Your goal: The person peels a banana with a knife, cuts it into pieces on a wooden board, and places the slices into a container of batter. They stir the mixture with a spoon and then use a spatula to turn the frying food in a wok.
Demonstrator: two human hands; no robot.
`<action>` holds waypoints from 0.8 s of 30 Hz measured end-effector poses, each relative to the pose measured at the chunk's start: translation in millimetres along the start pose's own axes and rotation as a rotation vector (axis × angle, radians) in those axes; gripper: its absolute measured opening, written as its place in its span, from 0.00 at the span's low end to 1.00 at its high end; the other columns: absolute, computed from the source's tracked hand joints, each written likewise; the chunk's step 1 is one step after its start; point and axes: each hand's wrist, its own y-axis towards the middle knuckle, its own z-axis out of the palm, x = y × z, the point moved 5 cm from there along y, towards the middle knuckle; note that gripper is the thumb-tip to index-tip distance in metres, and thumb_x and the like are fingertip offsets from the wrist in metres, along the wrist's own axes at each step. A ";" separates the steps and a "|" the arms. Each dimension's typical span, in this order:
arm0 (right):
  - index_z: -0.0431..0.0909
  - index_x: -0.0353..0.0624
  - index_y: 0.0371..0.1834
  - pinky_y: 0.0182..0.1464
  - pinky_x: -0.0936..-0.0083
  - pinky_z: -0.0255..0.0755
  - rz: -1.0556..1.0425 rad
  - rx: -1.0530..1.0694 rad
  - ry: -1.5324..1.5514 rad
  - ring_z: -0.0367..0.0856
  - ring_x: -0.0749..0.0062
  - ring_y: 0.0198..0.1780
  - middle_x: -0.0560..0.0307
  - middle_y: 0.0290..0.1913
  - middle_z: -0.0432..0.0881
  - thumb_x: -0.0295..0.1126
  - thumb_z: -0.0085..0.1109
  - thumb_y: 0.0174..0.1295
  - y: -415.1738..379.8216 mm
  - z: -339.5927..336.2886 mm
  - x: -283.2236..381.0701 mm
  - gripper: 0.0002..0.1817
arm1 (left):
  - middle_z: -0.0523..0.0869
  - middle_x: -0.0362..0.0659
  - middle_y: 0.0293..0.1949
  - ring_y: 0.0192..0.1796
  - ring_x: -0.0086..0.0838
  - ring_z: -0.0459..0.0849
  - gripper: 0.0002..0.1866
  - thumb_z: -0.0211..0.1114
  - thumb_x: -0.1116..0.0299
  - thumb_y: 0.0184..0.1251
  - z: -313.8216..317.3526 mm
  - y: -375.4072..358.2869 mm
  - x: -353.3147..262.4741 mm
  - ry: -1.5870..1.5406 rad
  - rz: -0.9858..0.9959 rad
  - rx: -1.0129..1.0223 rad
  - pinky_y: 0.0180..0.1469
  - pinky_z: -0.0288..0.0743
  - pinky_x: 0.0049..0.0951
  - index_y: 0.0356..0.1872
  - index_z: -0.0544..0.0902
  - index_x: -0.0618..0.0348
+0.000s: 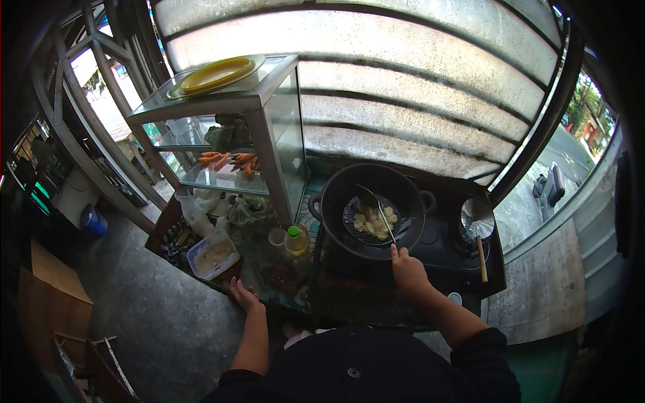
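My right hand (pixel 408 270) is closed round the handle of a long metal spatula (pixel 386 219), whose head is inside a black wok (pixel 336 232). Pale yellow pieces of food (pixel 373 224) sit in oil at the bottom of the wok, touching the spatula. My left hand (pixel 245 294) is held low at the counter's front edge, fingers apart and holding nothing. Nearest to it is a clear plastic tub (pixel 213 255) with pale contents that I cannot make out. A bottle with a green cap (pixel 296 242) stands between that tub and the wok.
The wok rests on a black stove (pixel 437 252). On its right side is a small pan (pixel 476 216) with a wooden handle pointing toward me. A glass cabinet (pixel 285 134) rises at the back left, holding carrots (pixel 245 162), with yellow plates (pixel 216 75) on top.
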 end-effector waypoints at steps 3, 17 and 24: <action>0.65 0.36 0.66 0.36 0.64 0.79 -0.038 -0.083 0.062 0.83 0.52 0.33 0.45 0.42 0.75 0.24 0.54 0.57 10.1 8.6 -28.2 0.30 | 0.70 0.32 0.51 0.36 0.19 0.69 0.18 0.51 0.54 0.70 5.9 -1.3 -1.6 0.004 0.005 0.018 0.29 0.60 0.19 0.59 0.70 0.39; 0.70 0.49 0.66 0.46 0.65 0.74 -0.102 -0.166 0.556 0.81 0.54 0.40 0.46 0.39 0.79 0.28 0.61 0.54 -0.5 -9.7 -90.4 0.31 | 0.71 0.32 0.49 0.35 0.18 0.69 0.17 0.50 0.54 0.71 16.6 0.2 -11.5 0.039 0.046 0.037 0.29 0.61 0.19 0.58 0.70 0.40; 0.72 0.49 0.63 0.50 0.62 0.73 0.034 -0.153 0.455 0.78 0.50 0.46 0.47 0.41 0.76 0.26 0.59 0.54 -0.7 -21.4 -85.5 0.29 | 0.71 0.33 0.51 0.35 0.18 0.69 0.17 0.51 0.55 0.71 6.5 4.2 -5.4 0.017 0.033 0.021 0.28 0.60 0.17 0.59 0.70 0.40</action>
